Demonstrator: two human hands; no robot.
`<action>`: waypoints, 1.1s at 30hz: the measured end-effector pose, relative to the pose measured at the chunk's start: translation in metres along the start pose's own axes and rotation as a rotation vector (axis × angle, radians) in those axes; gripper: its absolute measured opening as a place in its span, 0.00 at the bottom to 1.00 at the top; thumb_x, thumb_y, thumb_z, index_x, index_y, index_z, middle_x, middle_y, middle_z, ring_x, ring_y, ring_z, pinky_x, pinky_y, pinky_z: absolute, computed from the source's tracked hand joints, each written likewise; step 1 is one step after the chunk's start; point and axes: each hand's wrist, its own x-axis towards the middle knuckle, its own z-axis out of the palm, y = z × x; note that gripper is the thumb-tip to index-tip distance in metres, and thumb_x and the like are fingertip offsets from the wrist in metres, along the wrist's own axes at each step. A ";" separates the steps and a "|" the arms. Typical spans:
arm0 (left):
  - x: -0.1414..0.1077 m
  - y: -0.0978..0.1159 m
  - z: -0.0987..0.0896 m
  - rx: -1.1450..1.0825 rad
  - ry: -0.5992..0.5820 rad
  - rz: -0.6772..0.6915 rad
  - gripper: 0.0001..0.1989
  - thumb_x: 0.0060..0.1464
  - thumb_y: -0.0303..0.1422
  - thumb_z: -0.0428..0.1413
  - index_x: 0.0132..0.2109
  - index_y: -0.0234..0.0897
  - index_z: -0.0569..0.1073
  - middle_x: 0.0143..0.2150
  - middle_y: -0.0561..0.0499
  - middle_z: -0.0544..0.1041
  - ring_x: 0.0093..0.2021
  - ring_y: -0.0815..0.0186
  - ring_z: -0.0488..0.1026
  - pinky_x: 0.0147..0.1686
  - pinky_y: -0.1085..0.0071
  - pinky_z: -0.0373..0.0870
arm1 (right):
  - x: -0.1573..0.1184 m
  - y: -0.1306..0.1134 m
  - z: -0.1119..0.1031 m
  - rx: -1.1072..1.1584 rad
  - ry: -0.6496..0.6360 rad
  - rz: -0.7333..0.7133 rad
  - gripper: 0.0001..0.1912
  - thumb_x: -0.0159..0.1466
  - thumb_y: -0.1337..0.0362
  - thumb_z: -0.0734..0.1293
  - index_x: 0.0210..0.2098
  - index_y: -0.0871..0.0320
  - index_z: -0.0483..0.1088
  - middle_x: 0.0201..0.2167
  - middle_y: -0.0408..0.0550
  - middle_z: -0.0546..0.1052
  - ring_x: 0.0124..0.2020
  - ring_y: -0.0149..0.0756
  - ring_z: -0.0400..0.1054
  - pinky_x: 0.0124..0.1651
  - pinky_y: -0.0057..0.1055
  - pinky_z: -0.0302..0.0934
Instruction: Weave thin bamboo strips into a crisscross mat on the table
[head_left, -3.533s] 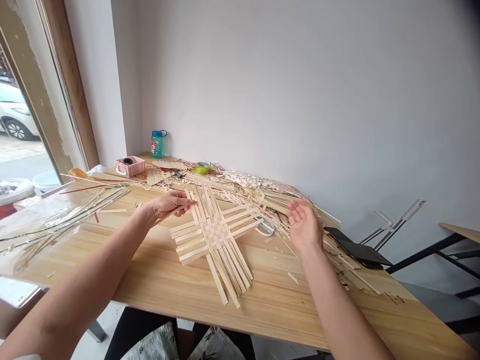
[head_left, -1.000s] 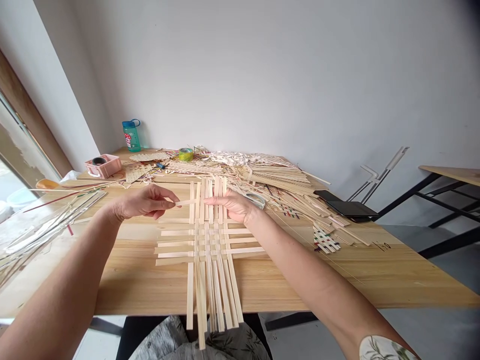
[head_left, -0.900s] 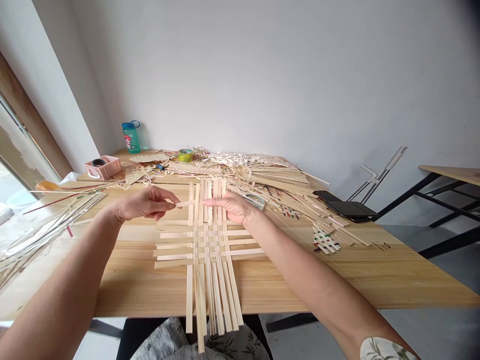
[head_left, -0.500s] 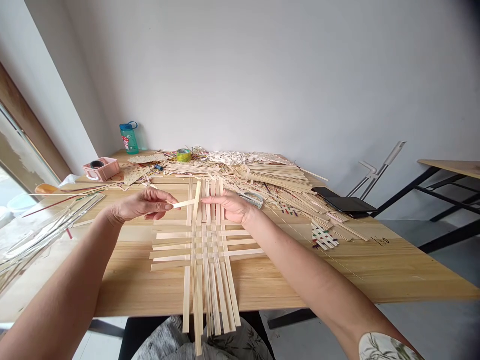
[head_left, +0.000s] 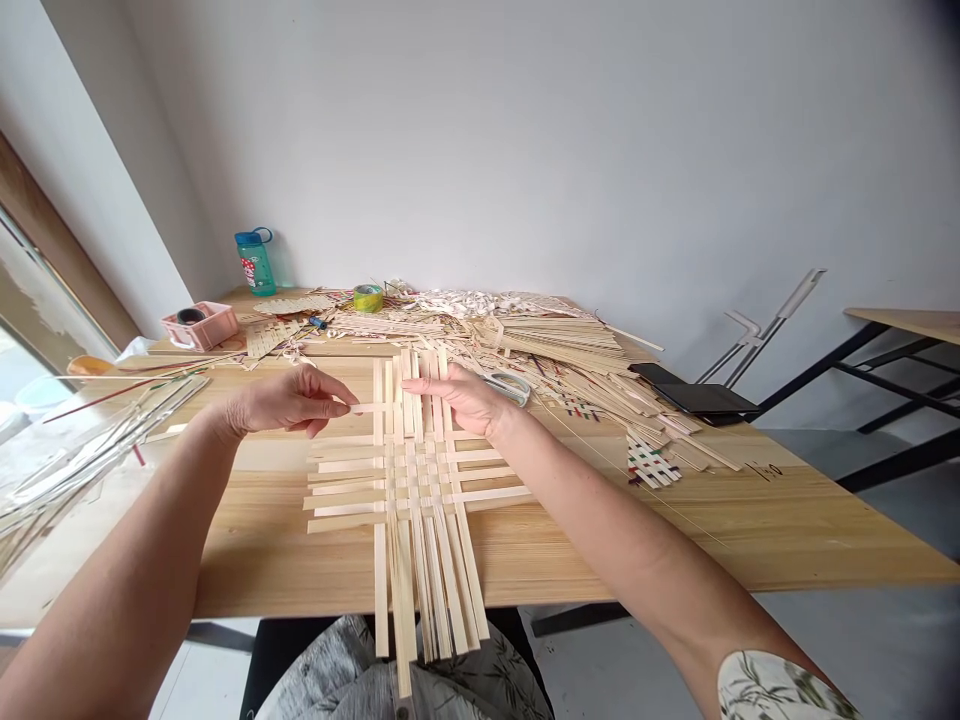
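Pale bamboo strips (head_left: 409,480) lie woven into an open lattice, flat on a pine table (head_left: 675,540), and their long ends stick out past the table's near edge toward the person sitting there. The person's left hand (head_left: 289,402) reaches in from the left of the lattice, its fingers curled, with the fingertips pinching the end of a single crosswise strip (head_left: 375,408). That strip lies across the far ends of the lengthwise strips. The right hand (head_left: 457,395) rests on those far ends, its fingers open and stretched out toward the left hand, gripping nothing that I can see. Just past the right hand, a pair of scissors (head_left: 510,388) sits on a spread of loose strips (head_left: 555,350). Farther along the table are a roll of tape (head_left: 368,298), a pink basket (head_left: 196,327), a teal water bottle (head_left: 255,263) and a black tablet (head_left: 697,398). A small coloured woven sample (head_left: 652,462) lies nearer the right side.
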 end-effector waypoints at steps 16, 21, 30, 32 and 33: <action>0.006 0.005 0.009 -0.139 -0.004 0.065 0.19 0.59 0.42 0.57 0.48 0.30 0.77 0.19 0.57 0.67 0.19 0.74 0.56 0.19 0.77 0.52 | 0.003 0.003 -0.002 -0.030 -0.002 -0.003 0.19 0.47 0.53 0.80 0.33 0.58 0.81 0.39 0.48 0.83 0.48 0.40 0.75 0.62 0.39 0.60; 0.012 -0.008 0.010 -0.295 -0.024 0.150 0.19 0.57 0.41 0.61 0.50 0.31 0.77 0.18 0.57 0.68 0.18 0.74 0.57 0.18 0.77 0.53 | -0.003 -0.006 0.000 0.046 -0.055 0.025 0.18 0.48 0.56 0.80 0.36 0.57 0.80 0.37 0.46 0.83 0.45 0.39 0.76 0.55 0.37 0.66; 0.015 -0.015 0.011 -0.369 -0.033 0.176 0.19 0.57 0.42 0.62 0.48 0.33 0.78 0.19 0.56 0.68 0.18 0.75 0.58 0.18 0.78 0.55 | -0.002 -0.006 -0.003 0.140 0.007 0.128 0.09 0.51 0.63 0.77 0.31 0.58 0.78 0.29 0.45 0.82 0.30 0.35 0.75 0.38 0.33 0.71; 0.015 -0.016 0.010 -0.362 -0.028 0.181 0.18 0.57 0.42 0.62 0.48 0.33 0.79 0.19 0.56 0.68 0.18 0.75 0.59 0.18 0.78 0.55 | 0.000 -0.004 -0.003 0.137 0.042 0.154 0.05 0.53 0.64 0.75 0.28 0.57 0.77 0.26 0.44 0.81 0.27 0.35 0.74 0.35 0.33 0.70; 0.015 -0.017 0.010 -0.356 -0.025 0.184 0.18 0.58 0.42 0.61 0.48 0.33 0.79 0.19 0.56 0.68 0.18 0.75 0.59 0.18 0.78 0.56 | 0.000 -0.003 -0.003 0.137 0.066 0.164 0.04 0.54 0.64 0.75 0.27 0.57 0.76 0.24 0.43 0.80 0.26 0.35 0.73 0.34 0.33 0.70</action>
